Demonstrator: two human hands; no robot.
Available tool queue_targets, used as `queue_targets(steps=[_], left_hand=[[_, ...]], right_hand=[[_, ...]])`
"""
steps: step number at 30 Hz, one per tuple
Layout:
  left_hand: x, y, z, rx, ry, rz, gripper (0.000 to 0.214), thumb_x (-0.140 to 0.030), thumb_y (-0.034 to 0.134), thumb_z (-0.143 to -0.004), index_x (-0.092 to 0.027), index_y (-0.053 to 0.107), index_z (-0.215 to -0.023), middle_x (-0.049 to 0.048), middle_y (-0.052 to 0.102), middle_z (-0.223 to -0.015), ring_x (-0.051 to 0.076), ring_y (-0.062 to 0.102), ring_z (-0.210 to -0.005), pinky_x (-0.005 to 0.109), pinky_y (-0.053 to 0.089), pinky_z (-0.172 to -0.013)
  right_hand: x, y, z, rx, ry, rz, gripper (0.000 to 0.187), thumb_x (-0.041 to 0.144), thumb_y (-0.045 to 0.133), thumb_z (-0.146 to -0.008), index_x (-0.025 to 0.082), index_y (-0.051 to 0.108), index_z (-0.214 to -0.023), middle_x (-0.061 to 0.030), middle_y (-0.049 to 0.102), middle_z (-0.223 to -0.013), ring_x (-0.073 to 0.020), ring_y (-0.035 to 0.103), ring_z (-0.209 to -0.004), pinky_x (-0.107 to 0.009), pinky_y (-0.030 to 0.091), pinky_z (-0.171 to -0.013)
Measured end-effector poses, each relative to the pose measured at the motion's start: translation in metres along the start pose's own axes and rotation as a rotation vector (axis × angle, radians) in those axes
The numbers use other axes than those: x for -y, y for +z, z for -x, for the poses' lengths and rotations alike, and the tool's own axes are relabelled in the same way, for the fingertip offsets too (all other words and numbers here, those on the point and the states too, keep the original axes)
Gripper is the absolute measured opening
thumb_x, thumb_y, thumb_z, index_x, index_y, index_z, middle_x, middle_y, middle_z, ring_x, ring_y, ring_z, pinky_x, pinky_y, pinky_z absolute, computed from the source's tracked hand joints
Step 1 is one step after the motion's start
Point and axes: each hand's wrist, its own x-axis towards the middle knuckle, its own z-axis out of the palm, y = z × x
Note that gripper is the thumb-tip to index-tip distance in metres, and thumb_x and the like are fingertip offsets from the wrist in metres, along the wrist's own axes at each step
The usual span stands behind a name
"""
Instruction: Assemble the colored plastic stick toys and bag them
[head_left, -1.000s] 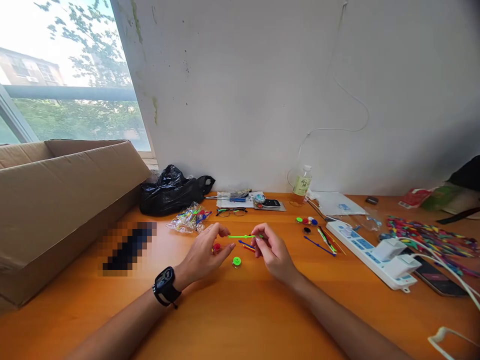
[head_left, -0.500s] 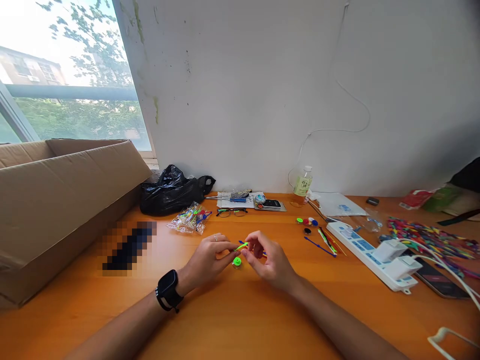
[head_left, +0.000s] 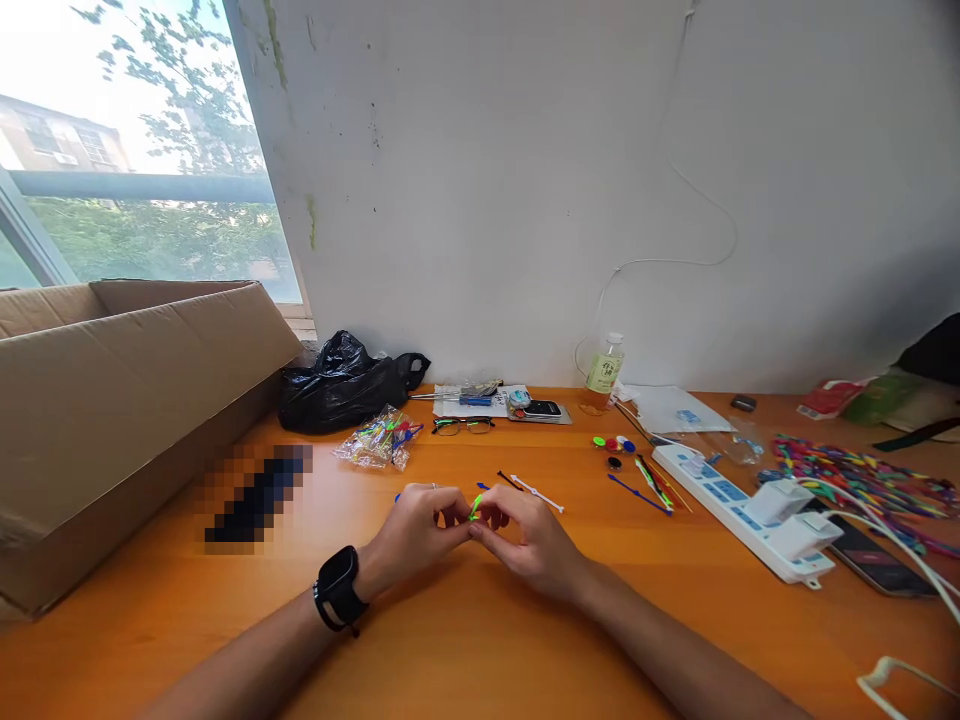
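A thin bright green plastic strip (head_left: 477,506) is pinched between the fingertips of both hands, just above the table. My left hand (head_left: 415,525), with a ring and a black watch on its wrist, is closed on the strip's left side. From the right, my right hand (head_left: 531,538) grips it between thumb and fingers; the fingertips of both hands meet. Whether a small round piece is also between the fingers is hidden. Behind my right hand lie a white arrow-tipped stick (head_left: 537,493) and a thin black stick (head_left: 510,481). Blue tips (head_left: 482,486) poke out behind the hands.
Right of the hands lie a blue arrow-tipped stick (head_left: 640,494), small coloured round pieces (head_left: 615,444) and a white power strip (head_left: 739,513). Eyeglasses (head_left: 463,427), a clear bag of coloured parts (head_left: 380,440) and a bottle (head_left: 604,375) stand farther back. A cardboard box (head_left: 135,400) fills the left.
Both hands have drawn together and the green strip has turned more upright. The green round piece seen below them is out of sight. The white and black sticks have come into view.
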Motion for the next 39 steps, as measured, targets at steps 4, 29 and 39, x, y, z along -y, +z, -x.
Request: queue_targets(steps=[4,29,39], left_hand=[[0.0,0.001,0.001,0.0,0.025,-0.051,0.024,-0.028,0.072,-0.088,-0.019,0.069,-0.067,-0.0024,0.067,-0.058,0.009,0.052,-0.053,0.021,0.04,-0.057],[-0.007,-0.013,-0.012,-0.028,-0.169,0.295,0.036,-0.052,0.067,-0.097,-0.018,0.059,-0.091,-0.001,0.063,-0.076,0.011,0.053,-0.062,0.021,0.041,-0.056],[0.004,-0.012,-0.012,-0.023,-0.125,0.227,0.022,-0.034,0.07,-0.092,-0.017,0.068,-0.105,0.0052,0.071,-0.093,0.014,0.06,-0.073,0.024,0.046,-0.063]], right_hand=[[0.0,0.002,0.0,-0.018,0.022,-0.034,0.011,0.029,0.062,-0.102,0.024,0.068,-0.095,-0.0033,0.066,-0.087,-0.0196,0.06,-0.079,-0.032,0.049,-0.075],[-0.019,0.004,-0.007,-0.077,0.283,-0.501,0.042,0.063,0.063,-0.098,0.022,0.059,-0.099,0.0003,0.061,-0.084,-0.0141,0.057,-0.07,-0.027,0.049,-0.066],[-0.024,0.007,-0.009,-0.071,0.329,-0.498,0.042,0.059,0.077,-0.09,0.018,0.065,-0.094,-0.0043,0.071,-0.086,-0.0175,0.067,-0.074,-0.031,0.055,-0.072]])
